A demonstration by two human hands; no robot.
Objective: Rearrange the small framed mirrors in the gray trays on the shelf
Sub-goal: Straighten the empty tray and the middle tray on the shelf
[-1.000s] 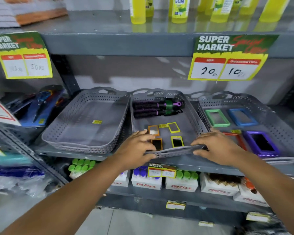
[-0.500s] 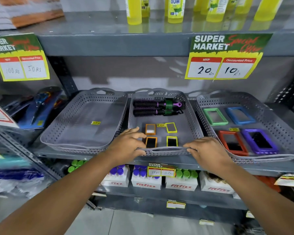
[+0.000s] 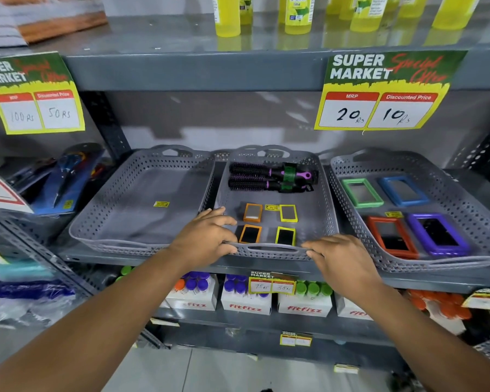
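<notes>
Three gray trays sit side by side on the shelf. The middle tray [image 3: 327, 210] holds two small orange-framed mirrors [image 3: 252, 212] and two small yellow-framed mirrors [image 3: 288, 213], plus two hair brushes [image 3: 269, 176] at the back. My left hand [image 3: 207, 236] grips the middle tray's front left corner, fingers curled over the rim. My right hand [image 3: 341, 257] rests on the front rim at its right end, fingers bent. The right tray [image 3: 464, 190] holds larger mirrors framed in green [image 3: 361, 192], blue [image 3: 403, 190], red [image 3: 391, 236] and purple [image 3: 437, 233].
The left tray [image 3: 96, 222] holds only a yellow price sticker [image 3: 161, 204]. Packaged scissors [image 3: 65, 179] lie at far left. Yellow bottles [image 3: 297, 12] stand on the upper shelf, price signs [image 3: 379, 91] hang from its edge, and Fitfizz boxes [image 3: 303, 304] line the shelf below.
The middle tray went from tilted to straight on the shelf. My right hand slid left off the right tray, uncovering the red mirror, and sits lower on the middle tray's rim.
</notes>
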